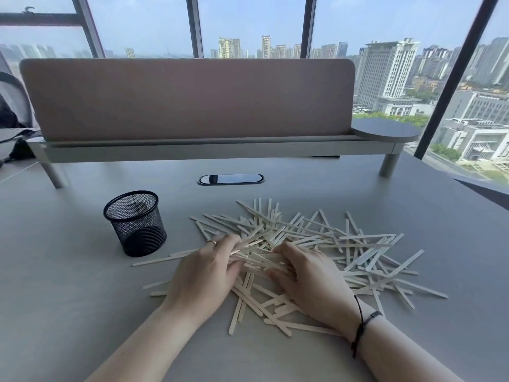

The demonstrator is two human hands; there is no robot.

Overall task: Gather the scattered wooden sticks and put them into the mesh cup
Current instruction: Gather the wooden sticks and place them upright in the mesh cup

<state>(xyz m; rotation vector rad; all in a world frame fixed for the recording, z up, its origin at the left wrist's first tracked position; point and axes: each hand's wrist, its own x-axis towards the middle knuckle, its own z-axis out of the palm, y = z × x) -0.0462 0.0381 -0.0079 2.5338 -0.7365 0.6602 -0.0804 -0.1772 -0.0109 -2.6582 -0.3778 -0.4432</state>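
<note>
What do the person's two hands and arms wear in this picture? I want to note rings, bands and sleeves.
The left hand wears one thin ring with a pinkish metallic shine. The right hand shows no ring; its wrist carries a thin black cord bracelet with a small flat black piece and a hanging end. Both forearms are bare, with no sleeves, watch or gloves in view.

A grey tabletop (pixel 68 285) is backed by a pinkish-brown divider panel (pixel 187 97) set on a raised shelf (pixel 220 147). Tall windows (pixel 248 23) behind are filled with hazy daylight and city buildings (pixel 385 67).
</note>
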